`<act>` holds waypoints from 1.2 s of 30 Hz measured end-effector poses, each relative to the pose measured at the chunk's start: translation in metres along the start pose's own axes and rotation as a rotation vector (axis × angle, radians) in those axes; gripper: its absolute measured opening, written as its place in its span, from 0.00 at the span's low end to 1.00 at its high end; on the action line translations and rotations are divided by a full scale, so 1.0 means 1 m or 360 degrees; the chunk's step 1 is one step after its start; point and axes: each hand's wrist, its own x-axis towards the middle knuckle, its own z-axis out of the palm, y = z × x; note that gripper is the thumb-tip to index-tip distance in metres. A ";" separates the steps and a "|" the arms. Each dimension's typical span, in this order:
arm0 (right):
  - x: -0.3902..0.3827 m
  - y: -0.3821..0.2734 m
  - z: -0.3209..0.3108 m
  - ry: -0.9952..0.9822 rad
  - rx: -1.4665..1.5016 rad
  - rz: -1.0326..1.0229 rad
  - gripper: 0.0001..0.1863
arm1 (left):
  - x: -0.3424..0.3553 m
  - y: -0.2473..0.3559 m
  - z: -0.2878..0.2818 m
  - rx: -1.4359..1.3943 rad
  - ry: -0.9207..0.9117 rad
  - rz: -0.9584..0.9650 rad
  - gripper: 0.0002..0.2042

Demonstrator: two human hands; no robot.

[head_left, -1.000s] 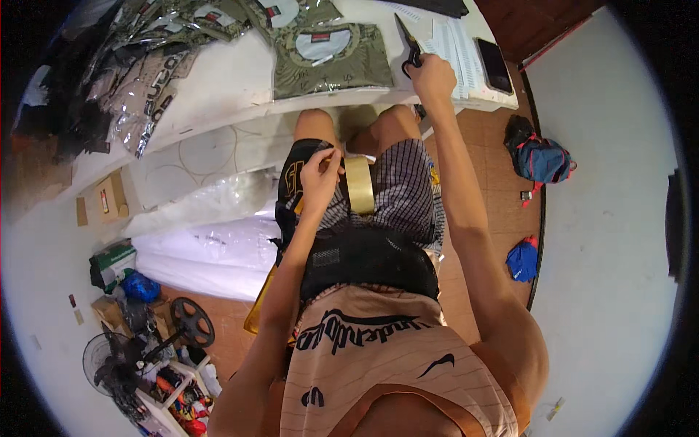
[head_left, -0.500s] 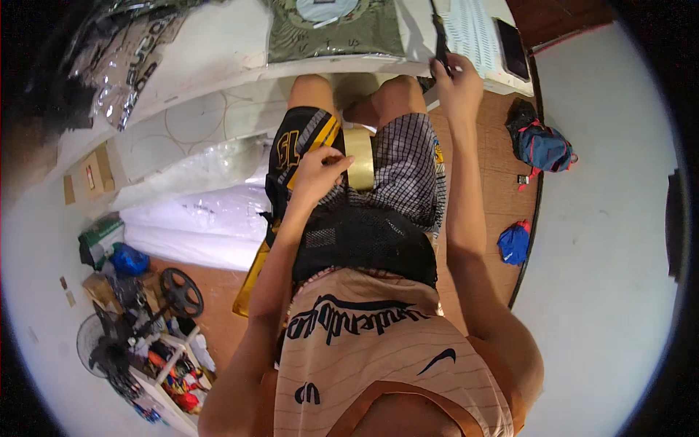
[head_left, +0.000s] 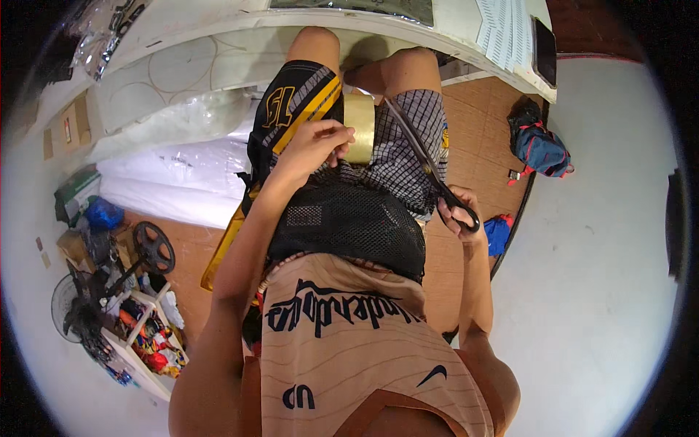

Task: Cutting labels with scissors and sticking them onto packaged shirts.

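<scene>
A wide roll of yellowish clear packing tape (head_left: 360, 124) stands between my thighs, over the shorts. My left hand (head_left: 314, 151) is closed at the roll's left edge, its thumb and fingers pinched against the tape; the fingertips are partly hidden. On the right, beside my hip, my right hand (head_left: 461, 213) grips the black handles of a pair of scissors (head_left: 416, 146). Their long, dark blades point up and left over my right thigh, the tips near the roll's right side. The blades look closed together.
Ahead of my knees runs a white table (head_left: 233, 20), with plastic-wrapped packets, printed sheets (head_left: 504, 35) and a dark phone (head_left: 544, 51) on it. A blue backpack (head_left: 542, 151) and a blue bundle (head_left: 498, 234) lie by the right wall. White plastic-wrapped material (head_left: 171, 175) lies left.
My right hand has brought the scissors from the table edge down beside my right hip. My left hand stays at the tape roll. The view has shifted, showing less of the tabletop.
</scene>
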 end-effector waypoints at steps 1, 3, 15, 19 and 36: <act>-0.002 -0.001 -0.004 -0.0002 -0.0007 0.0011 0.27 | -0.001 -0.005 -0.001 -0.0012 0.0003 -0.0003 0.11; -0.004 -0.006 -0.009 -0.0042 -0.0067 0.0027 0.28 | -0.002 -0.016 -0.001 -0.0219 -0.0040 0.0142 0.11; -0.012 -0.016 -0.026 -0.0223 0.0019 0.0206 0.26 | -0.029 -0.021 0.000 -0.0132 -0.0211 0.0082 0.11; -0.018 -0.026 -0.037 -0.0368 -0.0150 0.0402 0.29 | -0.028 -0.018 0.004 -0.0181 -0.0151 0.0030 0.13; 0.052 -0.065 -0.047 -0.0597 -0.0634 0.0627 0.33 | -0.023 -0.014 0.001 -0.0205 -0.0170 -0.0101 0.13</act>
